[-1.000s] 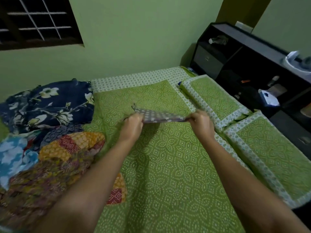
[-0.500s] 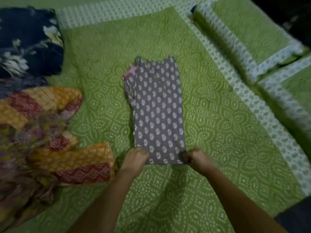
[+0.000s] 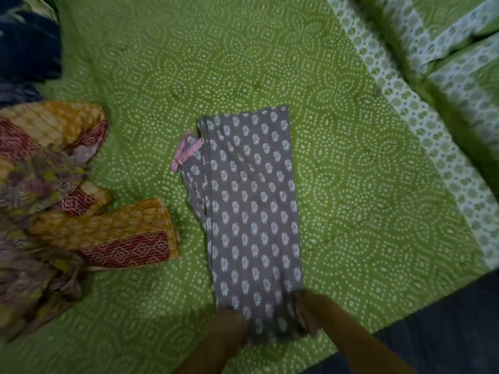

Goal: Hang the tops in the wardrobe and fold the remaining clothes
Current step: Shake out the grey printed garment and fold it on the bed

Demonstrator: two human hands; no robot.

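Head camera looks straight down at the grey garment (image 3: 253,211), a long folded strip with small white motifs, lying flat on my green bedspread (image 3: 351,163). Its near end is in my grasp: my left hand (image 3: 229,323) grips the near left corner and my right hand (image 3: 306,313) grips the near right corner, fingers curled into the cloth, though both are blurred and I cannot tell each finger apart. The near edge of the garment is bunched slightly between them. A bit of pink trim (image 3: 186,151) pokes out from the garment's far left side. Left of the garment, apart from it, lies a heap of other clothes: an orange and red patterned piece (image 3: 113,233) nearest, with a purple and yellow floral one (image 3: 35,184) tangled over it. Beyond that heap, further left of the garment's far end, sits a dark navy cloth (image 3: 27,49). Well to the right of the garment, past the bedspread's white patterned border (image 3: 421,125), lie green pillows (image 3: 459,49) with matching white edging.
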